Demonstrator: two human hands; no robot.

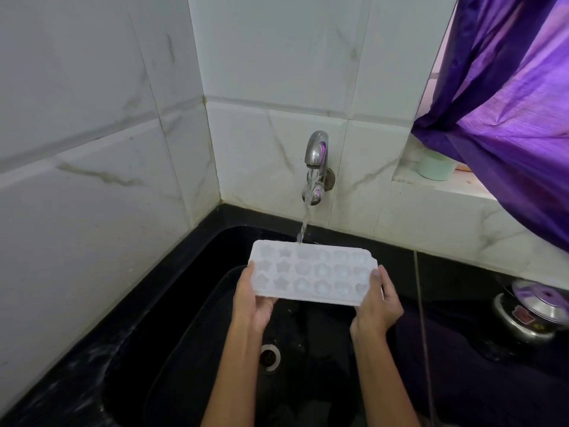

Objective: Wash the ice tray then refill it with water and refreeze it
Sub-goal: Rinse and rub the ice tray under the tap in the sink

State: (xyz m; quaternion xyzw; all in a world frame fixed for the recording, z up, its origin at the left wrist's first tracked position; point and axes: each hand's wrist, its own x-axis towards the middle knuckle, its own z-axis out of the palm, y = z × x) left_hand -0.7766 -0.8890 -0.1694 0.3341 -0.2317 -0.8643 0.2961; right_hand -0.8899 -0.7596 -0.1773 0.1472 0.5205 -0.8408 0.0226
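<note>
Two hands hold a white ice tray (312,275) over a black sink (197,318). Its long side runs left to right, and its cups face up. Some cups are star shapes and some are round. The tray tips a little, with the far edge higher than the near edge.

The left hand (252,295) holds the left short end. Its thumb lies on top near the corner, and its fingers curl under the tray. The right hand (377,300) holds the right short end the same way, thumb on top and fingers under. Both hands have a tight grip on the tray.

A silver tap (315,155) sticks out of the white tiled wall (92,118). Water (306,211) runs down from it and lands on the far edge of the tray, near the middle.

The sink drain (270,356) is below the tray, between the two arms. There is open room under the tray and to its left.

On the dark desk (462,349) to the right sits a shiny metal pot with a lid (534,309), well apart from the tray. A purple curtain (508,103) hangs at the top right, and a pale green cup (435,167) stands on the ledge under it.
</note>
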